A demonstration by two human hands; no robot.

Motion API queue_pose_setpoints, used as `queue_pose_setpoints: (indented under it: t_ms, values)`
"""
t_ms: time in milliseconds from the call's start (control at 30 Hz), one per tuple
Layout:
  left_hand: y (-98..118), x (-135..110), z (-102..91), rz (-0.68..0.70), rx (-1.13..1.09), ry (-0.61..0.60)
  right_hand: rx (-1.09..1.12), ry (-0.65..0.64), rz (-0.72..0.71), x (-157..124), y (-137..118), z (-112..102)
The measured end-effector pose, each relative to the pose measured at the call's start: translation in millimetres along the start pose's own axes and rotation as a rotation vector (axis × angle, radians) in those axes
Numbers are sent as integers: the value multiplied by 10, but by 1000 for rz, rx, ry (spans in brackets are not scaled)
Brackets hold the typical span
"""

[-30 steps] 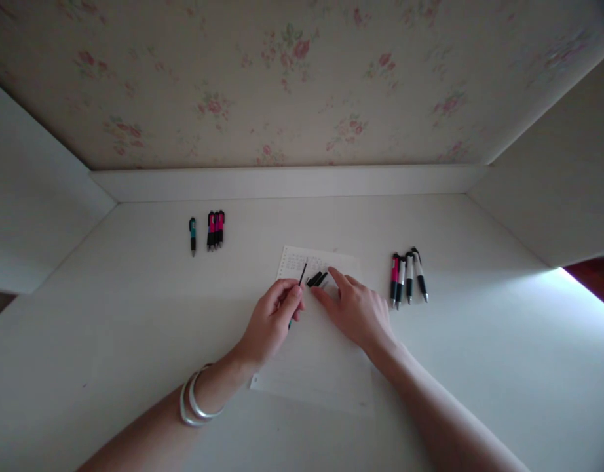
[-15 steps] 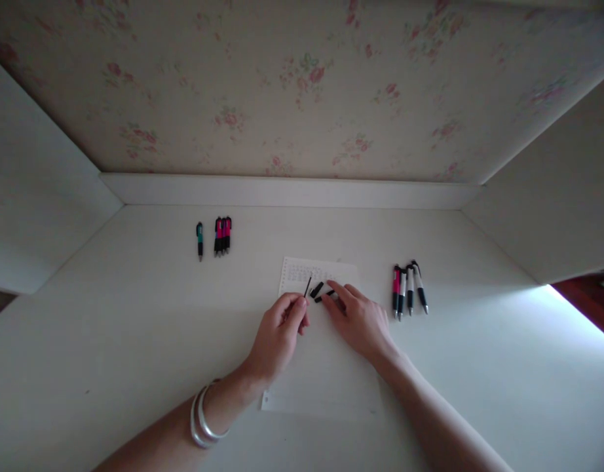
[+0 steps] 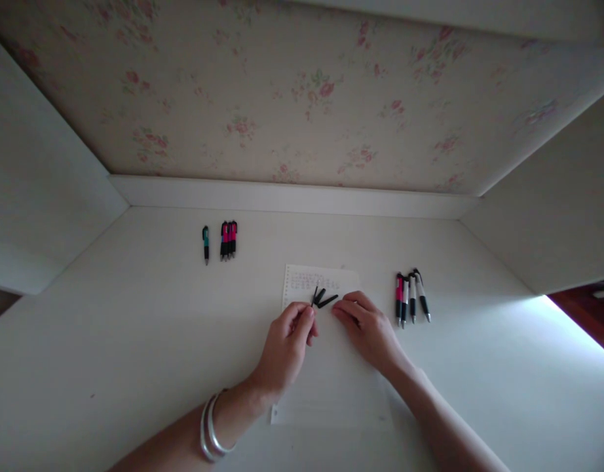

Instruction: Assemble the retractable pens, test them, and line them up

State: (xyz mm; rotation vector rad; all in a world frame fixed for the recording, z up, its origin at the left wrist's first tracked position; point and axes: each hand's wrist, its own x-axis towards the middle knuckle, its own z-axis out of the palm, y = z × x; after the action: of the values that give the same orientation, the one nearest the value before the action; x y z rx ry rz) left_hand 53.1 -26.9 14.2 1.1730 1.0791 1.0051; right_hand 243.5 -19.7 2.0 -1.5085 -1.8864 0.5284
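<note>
My left hand [image 3: 288, 337] pinches a thin dark pen refill [image 3: 314, 294] between thumb and fingers, tip pointing up and away. Just right of it, two black pen parts lie on a sheet of lined paper [image 3: 331, 373] with handwriting near its top: a short black barrel piece [image 3: 320, 295] and a slimmer black piece [image 3: 328, 301]. My right hand [image 3: 365, 324] rests at the paper's right side, thumb and fingertips pressed together close to the slimmer piece. Whether something small is between those fingertips cannot be seen.
On the white desk's right lie a pink pen [image 3: 399, 298] and several white pens [image 3: 413, 298]. Toward the back left are a teal pen [image 3: 206, 244] and a row of pink pens [image 3: 228, 240]. A low ledge [image 3: 292, 196] and side panels bound the desk.
My right hand has drawn back toward the right, off the slimmer black piece, and its fingertips have come together. My left hand still holds the refill. The view has shifted slightly.
</note>
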Motion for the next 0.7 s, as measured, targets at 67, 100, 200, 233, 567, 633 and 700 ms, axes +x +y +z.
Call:
queue_pose_setpoints:
  t_ms: [67, 100, 200, 233, 567, 633, 700]
  values:
    - [0, 3, -4, -10, 2, -21, 141, 74, 26, 36, -65, 11]
    - [1, 3, -6, -16, 4, -31, 243, 122, 73, 61, -100, 29]
    - [9, -3, -13, -29, 10, -60, 674, 282, 308, 160, -192, 121]
    - [12, -6, -15, -28, 17, -70, 838, 331, 377, 194, -214, 152]
    - [31, -21, -39, -63, 142, -193, 1471, 293, 610, 229, -227, 142]
    - [36, -22, -39, -63, 151, -192, 1457, 248, 580, 223, -225, 140]
    - [39, -22, -37, -67, 154, -189, 1443, 216, 557, 224, -220, 149]
